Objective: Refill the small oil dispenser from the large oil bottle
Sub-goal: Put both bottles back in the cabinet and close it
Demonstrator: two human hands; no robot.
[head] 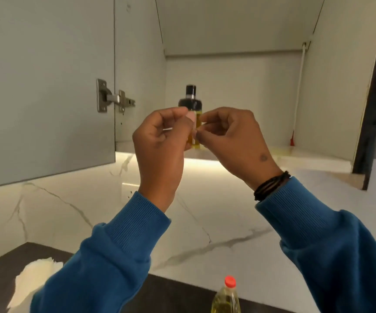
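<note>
The small oil dispenser (195, 123), clear glass with yellow oil and a black top, stands upright at the front edge of the open cabinet's shelf (307, 155). My left hand (162, 141) is curled at its left side with the thumb across the glass. From the right, my right hand (232, 138) pinches the glass with its fingertips. Both hands hide most of the body. The large oil bottle (226, 299), red-capped with pale yellow oil, stands on the dark counter at the bottom edge, below my hands.
The cabinet door (47, 86) hangs open on the left, its hinge (112, 98) facing me. A white crumpled cloth (33, 274) lies on the dark counter (24, 254) at lower left. A marble backsplash (216, 211) with a wall socket (129, 192) runs behind.
</note>
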